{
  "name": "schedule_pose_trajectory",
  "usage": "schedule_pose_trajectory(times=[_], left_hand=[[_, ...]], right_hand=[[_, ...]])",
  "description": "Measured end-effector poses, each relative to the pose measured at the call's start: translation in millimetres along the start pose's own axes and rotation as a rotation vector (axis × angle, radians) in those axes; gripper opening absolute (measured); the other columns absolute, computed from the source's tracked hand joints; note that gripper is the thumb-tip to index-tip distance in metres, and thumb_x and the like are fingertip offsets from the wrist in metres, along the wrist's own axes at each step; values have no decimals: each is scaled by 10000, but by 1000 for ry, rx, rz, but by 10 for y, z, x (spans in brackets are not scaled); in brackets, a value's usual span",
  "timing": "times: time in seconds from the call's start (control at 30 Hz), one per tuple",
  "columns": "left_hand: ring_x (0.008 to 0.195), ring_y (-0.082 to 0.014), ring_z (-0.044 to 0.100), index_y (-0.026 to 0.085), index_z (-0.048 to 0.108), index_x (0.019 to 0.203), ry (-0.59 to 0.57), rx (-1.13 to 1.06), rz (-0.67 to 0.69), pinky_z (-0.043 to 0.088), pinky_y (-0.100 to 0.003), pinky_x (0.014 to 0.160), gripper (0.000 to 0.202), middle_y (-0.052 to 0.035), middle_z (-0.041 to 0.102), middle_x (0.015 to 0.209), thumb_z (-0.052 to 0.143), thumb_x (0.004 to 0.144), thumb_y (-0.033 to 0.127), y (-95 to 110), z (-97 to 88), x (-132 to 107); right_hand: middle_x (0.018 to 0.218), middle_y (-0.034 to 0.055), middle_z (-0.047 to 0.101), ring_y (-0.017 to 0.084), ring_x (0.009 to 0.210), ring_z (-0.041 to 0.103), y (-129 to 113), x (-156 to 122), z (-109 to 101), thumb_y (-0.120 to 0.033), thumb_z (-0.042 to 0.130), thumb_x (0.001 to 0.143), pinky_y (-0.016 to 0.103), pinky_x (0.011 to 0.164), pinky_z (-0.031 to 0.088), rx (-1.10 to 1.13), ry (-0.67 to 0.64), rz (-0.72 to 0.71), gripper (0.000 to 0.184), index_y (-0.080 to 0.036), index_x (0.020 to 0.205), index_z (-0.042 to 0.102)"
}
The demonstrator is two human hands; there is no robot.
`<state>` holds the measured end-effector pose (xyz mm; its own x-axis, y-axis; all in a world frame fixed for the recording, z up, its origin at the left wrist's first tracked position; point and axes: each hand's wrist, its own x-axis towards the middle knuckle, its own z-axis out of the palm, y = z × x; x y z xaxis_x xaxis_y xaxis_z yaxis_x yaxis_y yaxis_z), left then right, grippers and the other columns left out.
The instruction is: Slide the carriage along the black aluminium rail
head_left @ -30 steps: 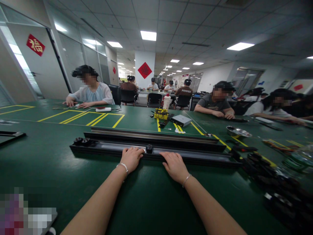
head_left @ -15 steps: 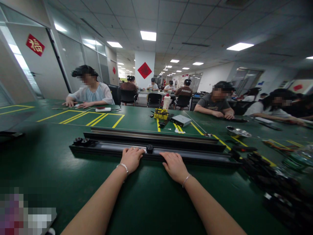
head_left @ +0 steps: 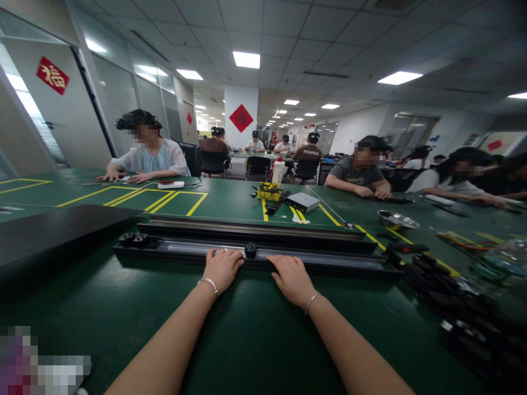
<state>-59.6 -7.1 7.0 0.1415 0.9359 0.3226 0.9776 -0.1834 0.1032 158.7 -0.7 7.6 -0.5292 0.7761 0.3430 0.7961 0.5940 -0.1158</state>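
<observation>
Head view: black rail (head_left: 321, 262) running crosswise beneath left hand (head_left: 222, 270), right hand (head_left: 293, 280).

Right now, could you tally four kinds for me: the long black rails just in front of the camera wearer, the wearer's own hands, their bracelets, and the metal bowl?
Rails: 2, front rail and rear rail
Hands: 2, left hand and right hand
Bracelets: 2
Bowl: 1
Total: 7

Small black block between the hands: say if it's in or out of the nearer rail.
In: the block stands within the nearer rail, whose grey inner surface shows either side.
</observation>
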Motion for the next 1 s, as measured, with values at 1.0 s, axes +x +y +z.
schedule_pose_trajectory(times=[1.0], left_hand=[[969,-200,508,241,527,916,-130,-48,-36,99,-581,964,254,-30,614,990,304,848,340,71,-27,60]], right_hand=[[1120,20,559,160,1010,462,-12,8,6,-242,415,820,313,834,271,-16,25,20,349,-279,1165,449]])
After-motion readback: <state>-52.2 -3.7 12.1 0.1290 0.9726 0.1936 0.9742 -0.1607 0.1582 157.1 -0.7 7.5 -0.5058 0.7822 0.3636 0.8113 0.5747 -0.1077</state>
